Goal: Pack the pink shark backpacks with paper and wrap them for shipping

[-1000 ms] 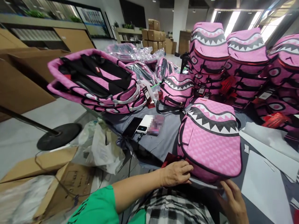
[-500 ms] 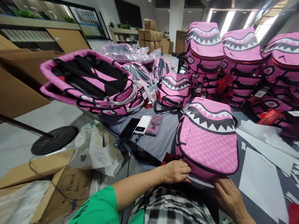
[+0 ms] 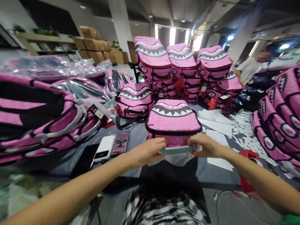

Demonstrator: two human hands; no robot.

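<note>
A pink checked backpack with a shark-mouth print lies on the dark table, its near side facing me. Across that near side runs a pale grey strip, with thin white paper hanging below. My left hand has its fingers closed on the strip's left end. At the other end my right hand pinches the strip, with a bit of white wrapping at its fingertips. Whether the strip is a covered handle, I cannot tell.
Stacked pink backpacks stand behind, with more at left and right. A white power bank and a phone lie at left. Paper sheets, scraps and a red tape dispenser are at right. A person is beyond.
The view has swung right. My hands have gone from the backpack's lower edge to the two ends of the pale strip, which now shows between them.
</note>
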